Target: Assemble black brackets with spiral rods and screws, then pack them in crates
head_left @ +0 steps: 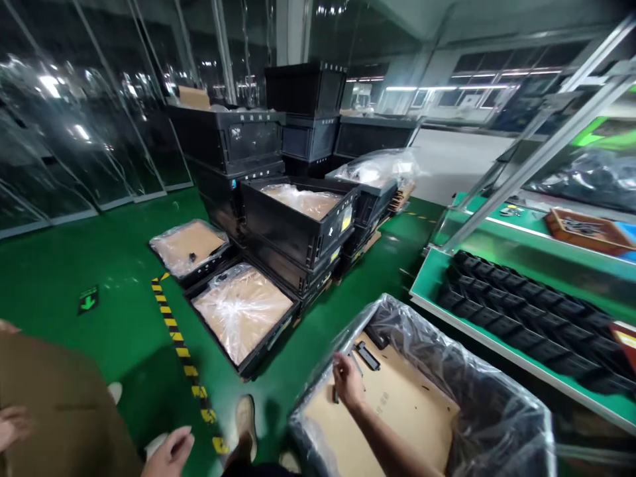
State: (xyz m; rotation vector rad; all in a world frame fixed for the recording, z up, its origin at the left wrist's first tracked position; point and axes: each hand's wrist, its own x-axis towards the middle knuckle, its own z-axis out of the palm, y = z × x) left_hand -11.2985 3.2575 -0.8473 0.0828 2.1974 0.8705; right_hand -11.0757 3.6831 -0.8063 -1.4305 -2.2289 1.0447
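Note:
My left hand [169, 456] is at the bottom edge, left of my feet; its fingers are loosely curled with a gap to the thumb, and nothing shows in it. Over a plastic-lined bin [539, 417] is my right hand [348, 381], fingers bent together; what they hold, if anything, is hidden. Beside that hand a black rectangular part [368, 356] lies on the bin's cardboard sheet [397, 404]. A smaller dark piece [336, 395] shows just under the fingers.
Another person's hand [14, 424] is at a brown cardboard sheet [54, 404] on the left. Black crates [293, 225] stand stacked ahead, with a low plastic-covered crate [243, 311] nearer. Rows of black parts [531, 311] fill a green shelf at right. Striped tape [181, 351] crosses the floor.

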